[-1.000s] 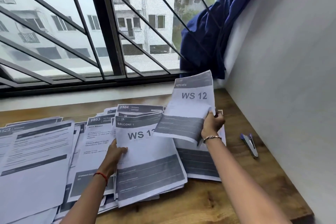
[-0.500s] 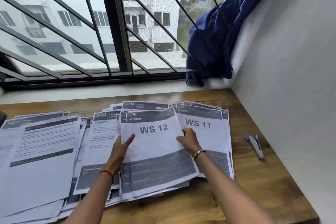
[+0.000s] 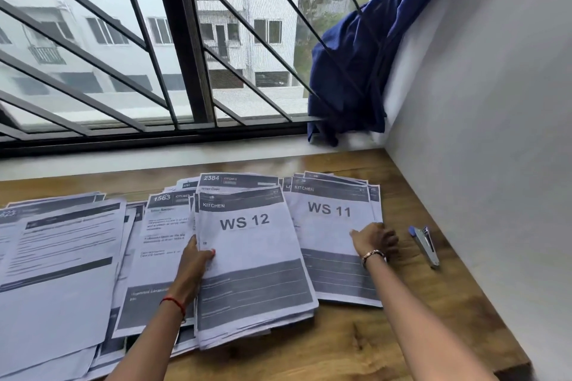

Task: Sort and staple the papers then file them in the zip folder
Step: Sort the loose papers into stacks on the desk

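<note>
1. Left hand (image 3: 195,260): clamped on the left edge of the WS 12 stack (image 3: 247,272), thumb on top, fingers tucked out of sight beneath.
2. Far left of desk (image 3: 340,349): loose sheets (image 3: 62,257) spread and overlapping, unsorted by the look of them. Largest share of the remaining work judged to lie here.
3. Centre: WS 12 stack thick, ragged at the lower edge, lying over other pages. Squaring needed before any staple.
4. Right of centre: WS 11 stack (image 3: 328,226) partly under the WS 12 stack. Right hand (image 3: 374,240) at its right edge, fingers curled round that edge.
5. Further right: stapler (image 3: 424,244) lying on bare desk, near the right hand, not touched.
6. Progress, as judged: sorting under way, two headed piles formed. No staple visible. Zip folder not in view, filing not begun.
7. Surroundings: window grille (image 3: 185,40) behind, blue curtain (image 3: 356,71) in the corner, wall (image 3: 495,102) close on the right. Obstruction: pages interleaved between piles, with a risk of lifting a wrong sheet.
</note>
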`<state>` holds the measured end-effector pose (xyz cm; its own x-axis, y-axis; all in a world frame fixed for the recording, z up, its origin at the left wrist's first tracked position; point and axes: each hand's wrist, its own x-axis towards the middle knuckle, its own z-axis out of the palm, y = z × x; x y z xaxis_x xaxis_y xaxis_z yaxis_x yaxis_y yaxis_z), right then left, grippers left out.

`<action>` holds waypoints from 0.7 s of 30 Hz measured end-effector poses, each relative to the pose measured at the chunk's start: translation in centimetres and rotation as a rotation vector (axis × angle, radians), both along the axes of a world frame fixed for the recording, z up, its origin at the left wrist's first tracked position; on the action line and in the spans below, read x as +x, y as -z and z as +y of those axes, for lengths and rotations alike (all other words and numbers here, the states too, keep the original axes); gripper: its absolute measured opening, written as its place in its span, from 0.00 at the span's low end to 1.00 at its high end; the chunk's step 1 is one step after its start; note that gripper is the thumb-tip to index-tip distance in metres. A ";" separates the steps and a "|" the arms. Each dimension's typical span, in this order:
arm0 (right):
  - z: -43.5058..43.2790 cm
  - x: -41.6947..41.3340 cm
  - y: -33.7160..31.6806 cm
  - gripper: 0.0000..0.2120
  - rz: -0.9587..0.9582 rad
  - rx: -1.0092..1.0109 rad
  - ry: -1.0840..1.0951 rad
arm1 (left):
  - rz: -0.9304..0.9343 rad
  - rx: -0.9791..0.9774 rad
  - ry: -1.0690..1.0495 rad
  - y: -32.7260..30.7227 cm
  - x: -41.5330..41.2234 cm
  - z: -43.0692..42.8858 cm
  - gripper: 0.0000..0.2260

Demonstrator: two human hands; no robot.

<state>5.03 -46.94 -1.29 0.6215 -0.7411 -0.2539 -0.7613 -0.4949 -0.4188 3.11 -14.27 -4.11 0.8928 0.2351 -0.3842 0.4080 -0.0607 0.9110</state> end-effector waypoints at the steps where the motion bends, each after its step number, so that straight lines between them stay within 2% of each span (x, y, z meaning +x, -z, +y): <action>1: -0.2 0.0 0.2 0.29 0.000 -0.001 0.004 | 0.004 0.002 -0.002 0.0 0.0 0.0 0.19; 6: -0.4 0.0 0.4 0.26 -0.007 -0.003 -0.012 | 0.000 -0.002 -0.013 0.2 0.1 -0.2 0.18; 9: -0.7 0.0 0.5 0.18 -0.075 0.023 0.032 | -0.001 -0.021 -0.014 0.1 0.0 -0.4 0.18; 11: -0.9 -0.1 0.5 0.12 -0.162 0.029 0.062 | -0.001 -0.023 -0.020 0.0 -0.1 -0.3 0.18; 16: -0.4 0.0 -1.0 0.12 -0.448 0.127 0.095 | 0.005 -0.011 -0.026 -0.1 -0.2 -0.4 0.18; 18: -0.2 0.3 -1.3 0.12 -0.456 0.129 0.086 | 0.004 -0.008 -0.029 -0.2 -0.2 -0.5 0.19; 21: -0.1 0.7 -1.0 0.09 -0.366 0.135 0.021 | 0.009 -0.012 -0.026 -0.2 -0.2 -0.4 0.19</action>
